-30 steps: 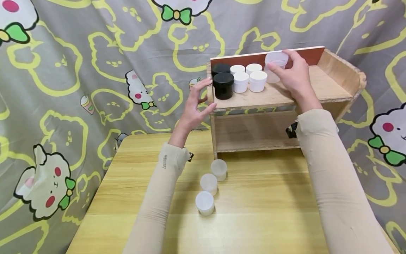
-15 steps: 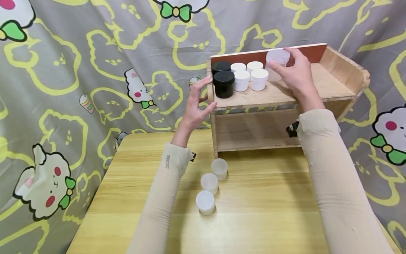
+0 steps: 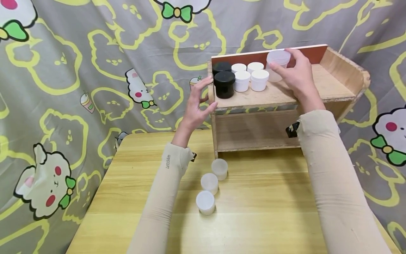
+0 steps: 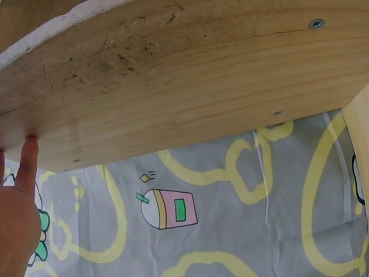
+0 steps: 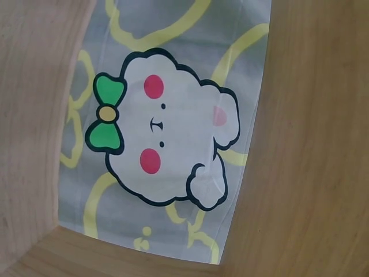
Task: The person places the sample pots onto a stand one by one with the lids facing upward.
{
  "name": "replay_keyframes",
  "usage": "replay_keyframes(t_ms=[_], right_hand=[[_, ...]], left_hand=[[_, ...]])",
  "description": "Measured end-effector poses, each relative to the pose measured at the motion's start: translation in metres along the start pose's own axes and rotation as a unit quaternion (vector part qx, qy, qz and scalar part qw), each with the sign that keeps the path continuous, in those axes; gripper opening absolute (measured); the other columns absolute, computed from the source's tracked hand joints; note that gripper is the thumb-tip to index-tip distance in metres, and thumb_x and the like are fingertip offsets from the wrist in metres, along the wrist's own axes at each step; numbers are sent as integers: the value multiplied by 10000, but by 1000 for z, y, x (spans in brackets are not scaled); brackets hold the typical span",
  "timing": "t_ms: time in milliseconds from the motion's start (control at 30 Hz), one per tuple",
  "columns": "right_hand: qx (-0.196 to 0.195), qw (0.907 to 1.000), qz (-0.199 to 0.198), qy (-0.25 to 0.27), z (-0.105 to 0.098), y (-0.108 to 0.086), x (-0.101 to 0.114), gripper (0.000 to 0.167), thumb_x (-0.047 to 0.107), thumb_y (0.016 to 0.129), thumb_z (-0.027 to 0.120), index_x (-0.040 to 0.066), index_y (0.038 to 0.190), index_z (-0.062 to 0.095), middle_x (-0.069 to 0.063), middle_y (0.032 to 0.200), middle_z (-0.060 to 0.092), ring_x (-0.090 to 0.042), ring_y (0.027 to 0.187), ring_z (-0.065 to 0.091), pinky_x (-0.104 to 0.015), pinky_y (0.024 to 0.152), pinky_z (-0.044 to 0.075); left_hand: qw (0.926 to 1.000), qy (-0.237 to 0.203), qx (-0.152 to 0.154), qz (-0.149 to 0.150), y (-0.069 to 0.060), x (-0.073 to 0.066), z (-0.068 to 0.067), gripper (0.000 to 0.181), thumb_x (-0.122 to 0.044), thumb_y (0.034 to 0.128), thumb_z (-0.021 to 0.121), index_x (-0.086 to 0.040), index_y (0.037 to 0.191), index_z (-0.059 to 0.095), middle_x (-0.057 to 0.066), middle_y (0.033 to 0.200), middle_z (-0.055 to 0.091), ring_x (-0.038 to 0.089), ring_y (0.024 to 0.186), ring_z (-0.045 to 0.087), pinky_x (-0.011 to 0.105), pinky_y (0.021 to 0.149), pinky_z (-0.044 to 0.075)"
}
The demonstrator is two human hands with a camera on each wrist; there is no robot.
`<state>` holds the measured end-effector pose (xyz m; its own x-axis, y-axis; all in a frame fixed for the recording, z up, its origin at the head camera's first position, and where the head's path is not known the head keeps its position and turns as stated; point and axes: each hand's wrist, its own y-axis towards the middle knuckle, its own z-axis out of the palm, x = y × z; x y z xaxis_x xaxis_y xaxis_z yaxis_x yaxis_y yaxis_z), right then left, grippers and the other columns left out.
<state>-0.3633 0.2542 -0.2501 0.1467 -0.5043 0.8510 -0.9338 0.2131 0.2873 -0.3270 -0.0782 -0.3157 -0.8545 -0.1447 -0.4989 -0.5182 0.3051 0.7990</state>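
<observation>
Before me, a pale yellow wooden worktop carries a two-tier brown wooden shelf. The person's left grip, fingers spread, touches its left side; the right grip pinches a clear, round plastic tub at the upper tier, just right of four small cylindrical white jars.

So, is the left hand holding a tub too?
No, the left hand has its fingers against the shelf's side, while the right hand holds a clear tub.
</observation>
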Motion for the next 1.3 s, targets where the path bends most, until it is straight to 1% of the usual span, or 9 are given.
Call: replay_keyframes(t_ms=[233,367,467,533,733,900,1033,1167,1300], right_hand=[[-54,9999,-27,103,1,0,1,810,403,883,806,244,1583,430,63,1360,537,-48,1128,474,-212,1004,392],[-70,9996,-10,267,1,-1,2,840,375,868,827,222,1588,423,88,1306,534,-41,1090,473,-200,985,394],[-128,9988,1,469,1,-3,2,858,348,858,842,193,1590,421,96,1273,536,-36,1067,475,-191,977,395],[-205,9982,-13,559,1,-4,1,850,340,860,841,181,1585,427,98,1271,536,-37,1055,475,-189,969,396],[-564,9940,-98,937,-1,-4,2,764,323,885,817,206,1555,469,108,1248,531,-35,1087,498,-200,1031,414],[-965,9862,-715,1143,-4,-11,3,634,307,912,772,190,1491,543,118,1177,542,-40,1097,527,-222,1073,429],[-1136,9772,-1171,1359,-5,-28,12,564,261,902,775,186,1434,604,115,1162,580,-55,1103,557,-234,1045,442],[-1155,9672,-1635,1562,-2,-53,24,514,183,888,769,149,1386,648,94,1149,629,-90,1108,588,-243,1019,463],[-867,9575,-2192,1663,6,-77,26,497,108,884,749,97,1371,652,71,1153,646,-127,1110,603,-260,1023,482]], left_hand=[[10000,-72,8,45,-1,0,-1,626,-43,878,679,81,1445,443,279,1555,397,326,1441,409,658,912,555],[10000,-50,18,16,-1,6,-1,634,-100,883,682,55,1452,450,244,1573,400,280,1457,410,635,917,565],[10000,-33,35,23,-2,5,-1,635,-110,881,682,55,1449,451,249,1575,400,253,1461,407,632,906,568],[10000,-71,53,24,-2,-1,-1,628,-76,875,674,82,1439,447,283,1565,395,288,1458,407,659,898,558],[10000,-37,49,-33,-1,-1,-1,633,-100,877,668,70,1445,446,271,1562,394,263,1453,411,649,921,556],[9999,-66,89,-104,-1,-1,0,629,-87,886,676,63,1451,444,262,1569,390,240,1460,404,653,942,549],[9998,-32,91,-167,-1,-1,1,629,-61,891,681,51,1461,441,250,1573,386,243,1450,402,641,958,544],[9997,20,115,-206,-1,-2,0,625,-66,897,679,44,1465,442,241,1579,388,245,1454,403,603,972,550],[9995,-25,142,-292,-1,-2,-3,625,-59,900,684,38,1469,446,230,1584,387,209,1465,397,597,992,543]])
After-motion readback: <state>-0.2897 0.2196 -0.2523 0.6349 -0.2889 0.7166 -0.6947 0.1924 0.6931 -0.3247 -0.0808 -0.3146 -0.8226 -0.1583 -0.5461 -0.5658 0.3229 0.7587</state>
